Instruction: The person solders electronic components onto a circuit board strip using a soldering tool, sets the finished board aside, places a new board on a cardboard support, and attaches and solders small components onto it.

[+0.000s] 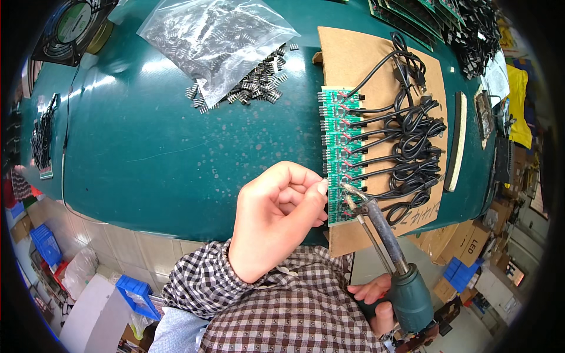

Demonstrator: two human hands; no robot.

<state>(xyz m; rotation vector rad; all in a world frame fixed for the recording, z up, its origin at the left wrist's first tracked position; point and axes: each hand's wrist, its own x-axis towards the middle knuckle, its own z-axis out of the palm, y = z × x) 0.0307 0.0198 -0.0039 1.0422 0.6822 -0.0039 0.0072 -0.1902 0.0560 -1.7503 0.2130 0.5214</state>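
My left hand (273,212) is closed in a pinch, thumb against forefinger, at the left edge of a row of small green circuit boards (336,154). Whatever sits between those fingertips is too small and covered to make out. A soldering iron (410,297) with a dark green handle and a thin side tube is gripped by my right hand (376,294), partly hidden behind it. Its tip rests at or just above the boards near the row's front end, close to my left fingertips. Silver-pinned connectors line the boards' left side, and black cables (412,141) run off to the right.
A cardboard sheet (347,59) lies under the boards and cables. A clear plastic bag (212,41) of small metal connectors lies at the back, with loose connectors (259,85) spilled beside it. A fan (73,26) stands far left; more boards (412,20) are stacked back right.
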